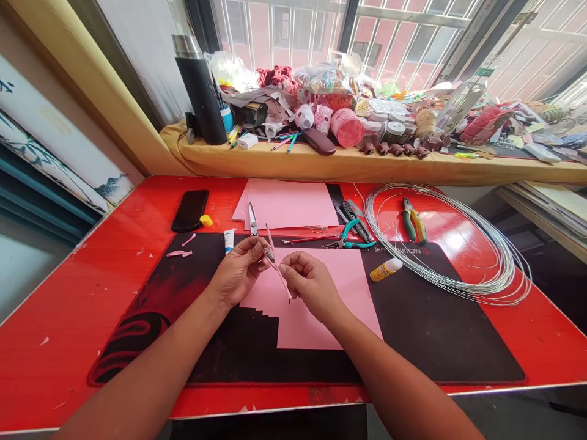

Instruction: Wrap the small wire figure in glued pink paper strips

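Observation:
Near the middle of the black mat [440,330], my left hand [241,269] pinches a thin pink-wrapped stick [283,282] close to its upper part, where something small and greyish shows between the fingers. My right hand [309,281] has its fingers curled and pressed together beside the lower part of the stick; whether it grips the stick or a scrap is too small to tell. Under both hands lies a pink paper sheet [330,324] with a stepped left edge. Scissors [253,221] rest just beyond my left hand, by a small white tube [228,240].
A wire coil [499,287] and pliers [414,221] lie at the right, with a glue bottle [386,269] nearer. Teal cutters [351,237], more pink paper [288,205] and a phone [189,211] are farther back. A crowded sill [275,160] borders the table.

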`<state>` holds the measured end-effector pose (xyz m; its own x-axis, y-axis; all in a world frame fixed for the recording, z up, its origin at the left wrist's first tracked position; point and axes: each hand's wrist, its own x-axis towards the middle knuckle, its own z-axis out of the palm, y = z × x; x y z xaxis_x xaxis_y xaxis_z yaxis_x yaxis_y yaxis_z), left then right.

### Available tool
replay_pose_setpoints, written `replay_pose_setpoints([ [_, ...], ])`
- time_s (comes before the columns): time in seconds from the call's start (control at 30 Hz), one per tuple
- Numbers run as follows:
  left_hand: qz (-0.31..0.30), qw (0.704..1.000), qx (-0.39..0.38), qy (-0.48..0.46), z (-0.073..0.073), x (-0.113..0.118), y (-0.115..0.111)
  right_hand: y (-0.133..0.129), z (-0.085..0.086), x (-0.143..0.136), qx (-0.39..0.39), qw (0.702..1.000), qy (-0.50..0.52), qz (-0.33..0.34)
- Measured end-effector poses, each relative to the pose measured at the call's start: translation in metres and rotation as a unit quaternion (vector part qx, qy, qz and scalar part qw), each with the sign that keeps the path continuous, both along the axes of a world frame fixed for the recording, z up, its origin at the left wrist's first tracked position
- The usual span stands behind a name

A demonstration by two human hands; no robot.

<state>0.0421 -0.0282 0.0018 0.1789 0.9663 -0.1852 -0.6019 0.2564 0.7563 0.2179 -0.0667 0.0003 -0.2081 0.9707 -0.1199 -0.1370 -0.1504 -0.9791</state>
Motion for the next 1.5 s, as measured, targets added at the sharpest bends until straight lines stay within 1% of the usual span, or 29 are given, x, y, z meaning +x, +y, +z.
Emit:
replay_pose_setpoints([
  [0.27,-0.029,0.998,-0.019,0.051,0.001,-0.005,0.002,-0.002,0.009,0.003,0.044,0.995,-0.081,-0.039],
  [0.5,-0.069,0.996,-0.053,0.034,-0.002,-0.008,0.001,-0.002,0.012,0.006,0.059,0.989,-0.123,-0.050],
  [0.7,-0.076,0.995,-0.066,0.016,-0.004,-0.011,0.002,-0.001,0.014,0.006,0.071,0.985,-0.149,-0.057],
  [0.8,-0.069,0.994,-0.078,0.017,-0.005,-0.013,0.004,-0.002,0.015,0.006,0.085,0.981,-0.162,-0.058],
  [0.9,-0.062,0.995,-0.078,0.017,-0.004,-0.015,0.005,-0.002,0.015,0.007,0.091,0.984,-0.147,-0.044],
  [1.0,-0.060,0.996,-0.055,0.023,0.001,-0.015,0.005,-0.001,0.015,0.007,0.073,0.992,-0.094,-0.032],
  [1.13,-0.044,0.998,-0.024,0.039,0.008,-0.014,0.004,0.002,0.017,0.009,0.016,0.998,-0.007,-0.056],
  [1.23,-0.031,0.998,-0.003,0.054,0.009,-0.014,0.002,0.005,0.018,0.011,-0.016,0.997,0.034,-0.074],
  [1.33,-0.028,0.997,0.017,0.075,0.009,-0.014,0.001,0.007,0.018,0.012,-0.025,0.996,0.039,-0.072],
  [1.5,-0.026,0.994,0.034,0.101,0.012,-0.017,0.000,0.007,0.017,0.013,-0.008,0.999,0.010,-0.046],
])
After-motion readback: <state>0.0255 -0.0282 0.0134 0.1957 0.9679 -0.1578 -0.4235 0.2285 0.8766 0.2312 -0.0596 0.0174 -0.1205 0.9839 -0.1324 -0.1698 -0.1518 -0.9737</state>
